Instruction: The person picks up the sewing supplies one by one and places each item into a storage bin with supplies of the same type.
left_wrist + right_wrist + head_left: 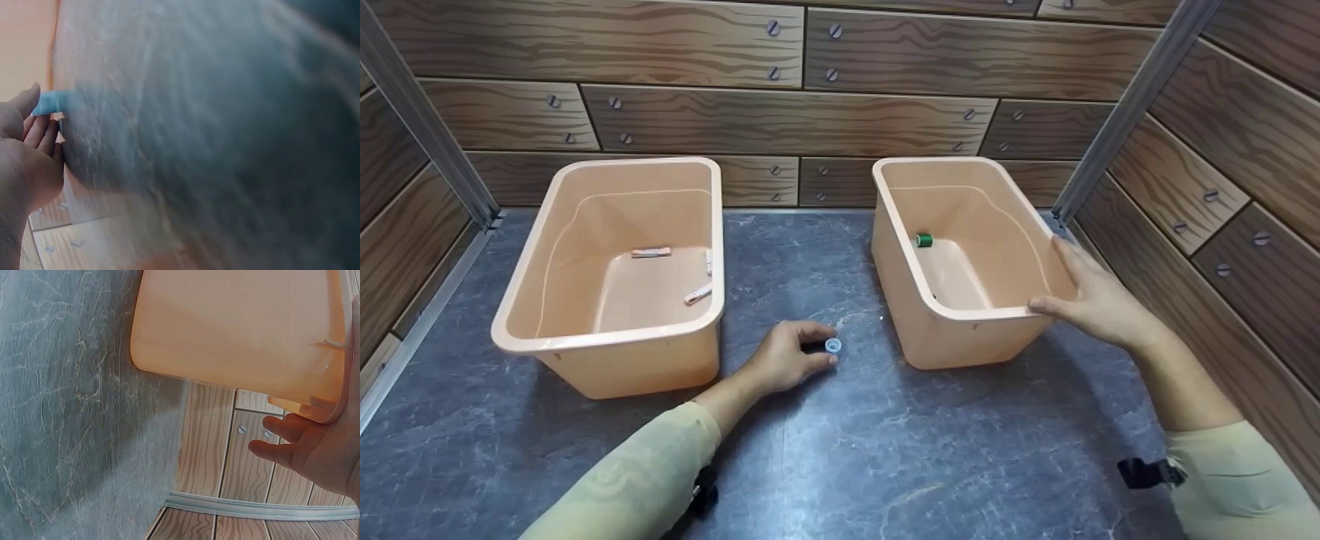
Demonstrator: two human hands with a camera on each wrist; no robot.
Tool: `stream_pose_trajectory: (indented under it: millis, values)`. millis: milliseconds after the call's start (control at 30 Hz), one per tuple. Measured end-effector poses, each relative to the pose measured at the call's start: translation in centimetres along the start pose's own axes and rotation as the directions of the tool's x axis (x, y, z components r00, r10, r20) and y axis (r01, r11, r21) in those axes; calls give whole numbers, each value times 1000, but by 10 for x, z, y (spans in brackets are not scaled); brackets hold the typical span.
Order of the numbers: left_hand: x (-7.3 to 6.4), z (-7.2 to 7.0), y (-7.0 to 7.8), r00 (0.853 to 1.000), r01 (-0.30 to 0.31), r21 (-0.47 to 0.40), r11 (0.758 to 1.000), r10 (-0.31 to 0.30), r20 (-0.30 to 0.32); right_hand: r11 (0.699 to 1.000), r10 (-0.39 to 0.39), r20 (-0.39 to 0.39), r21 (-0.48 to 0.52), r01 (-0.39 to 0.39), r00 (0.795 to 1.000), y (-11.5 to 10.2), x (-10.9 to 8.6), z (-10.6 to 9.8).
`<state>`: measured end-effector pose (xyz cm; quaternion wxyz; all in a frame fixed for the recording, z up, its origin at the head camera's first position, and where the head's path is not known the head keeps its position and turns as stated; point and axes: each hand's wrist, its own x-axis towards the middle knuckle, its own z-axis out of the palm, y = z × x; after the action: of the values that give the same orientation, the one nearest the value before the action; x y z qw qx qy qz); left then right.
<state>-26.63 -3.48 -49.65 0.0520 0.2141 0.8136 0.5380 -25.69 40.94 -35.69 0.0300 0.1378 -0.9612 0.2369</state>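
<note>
My left hand (787,356) is low over the table between two peach plastic bins and pinches a small light-blue thread spool (832,346) between thumb and fingers. In the left wrist view the spool (53,102) lies sideways under the thumb, one end close to the table. My right hand (1102,300) holds the near right corner of the right bin (967,341), thumb over the front rim and fingers along the outer side. The right wrist view shows the fingers (287,441) extended beyond the rim. Inside that bin, a green spool (924,240) sits against the left wall.
The left bin (630,367) holds several small pale, pinkish strip-like pieces (651,253) on its floor. Wood-patterned walls (795,120) enclose the back and sides of the dark marbled table (840,465), with metal posts (1140,105) at the corners.
</note>
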Motion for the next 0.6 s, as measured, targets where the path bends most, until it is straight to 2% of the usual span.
stream_pose_trajectory:
  millis: [600]
  values:
    - [0, 0, 1, 1000, 7, 42, 999, -7, -1, 1000, 5, -1, -8, -5, 1000, 1, 1, 1]
